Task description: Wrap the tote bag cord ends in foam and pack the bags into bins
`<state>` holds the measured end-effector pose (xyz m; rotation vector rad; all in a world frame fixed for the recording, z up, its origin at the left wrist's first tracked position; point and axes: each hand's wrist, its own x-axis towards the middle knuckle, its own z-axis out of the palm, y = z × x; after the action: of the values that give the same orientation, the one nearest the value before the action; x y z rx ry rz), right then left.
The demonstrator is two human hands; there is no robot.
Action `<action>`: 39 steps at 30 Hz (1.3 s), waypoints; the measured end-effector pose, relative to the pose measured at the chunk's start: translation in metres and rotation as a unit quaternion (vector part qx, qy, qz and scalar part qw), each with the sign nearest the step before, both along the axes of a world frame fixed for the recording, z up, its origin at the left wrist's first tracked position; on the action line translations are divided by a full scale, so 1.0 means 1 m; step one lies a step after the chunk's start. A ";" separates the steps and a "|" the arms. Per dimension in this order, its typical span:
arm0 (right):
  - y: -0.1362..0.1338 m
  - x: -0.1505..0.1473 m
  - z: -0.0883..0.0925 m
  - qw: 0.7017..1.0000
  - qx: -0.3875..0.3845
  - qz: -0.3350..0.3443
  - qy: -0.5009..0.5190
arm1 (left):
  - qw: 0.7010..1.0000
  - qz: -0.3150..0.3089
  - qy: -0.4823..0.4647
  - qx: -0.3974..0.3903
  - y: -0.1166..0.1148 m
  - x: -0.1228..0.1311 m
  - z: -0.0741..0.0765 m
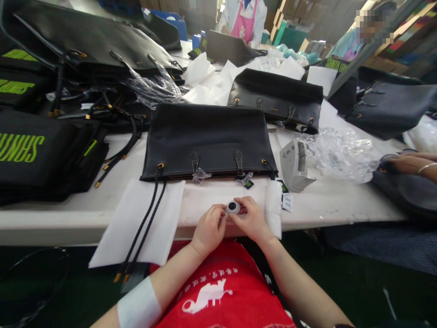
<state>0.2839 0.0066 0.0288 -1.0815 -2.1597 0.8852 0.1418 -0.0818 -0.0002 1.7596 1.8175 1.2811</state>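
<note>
Left hand (pixel 210 226) and right hand (pixel 251 218) share a pinching grip on a small round piece (pixel 232 207); black bag (pixel 210 139) lies crosswise beyond

A workshop; black bags (pixel 208 136) crowd a table (pixel 327 205), an aproned worker (pixel 244 25) beyond.
</note>
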 end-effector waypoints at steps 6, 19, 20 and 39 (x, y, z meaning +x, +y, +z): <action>0.000 -0.001 -0.009 0.999 -0.034 0.003 0.030 | 0.999 -0.031 -0.013 0.005 -0.002 -0.005 0.007; 0.003 -0.007 -0.019 0.983 -0.142 -0.015 0.112 | 0.997 -0.008 -0.076 0.014 -0.002 -0.005 0.010; 0.003 -0.007 -0.019 0.984 -0.137 -0.008 0.112 | 0.996 -0.002 -0.090 0.012 -0.002 -0.004 0.009; -0.009 -0.002 0.041 0.994 -0.077 0.040 0.064 | 0.977 -0.008 -0.215 0.009 -0.011 0.003 0.026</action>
<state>0.2814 -0.0021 0.0699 -0.9874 -2.0679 1.1429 0.1448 -0.0930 0.0262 1.3648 1.5433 1.5329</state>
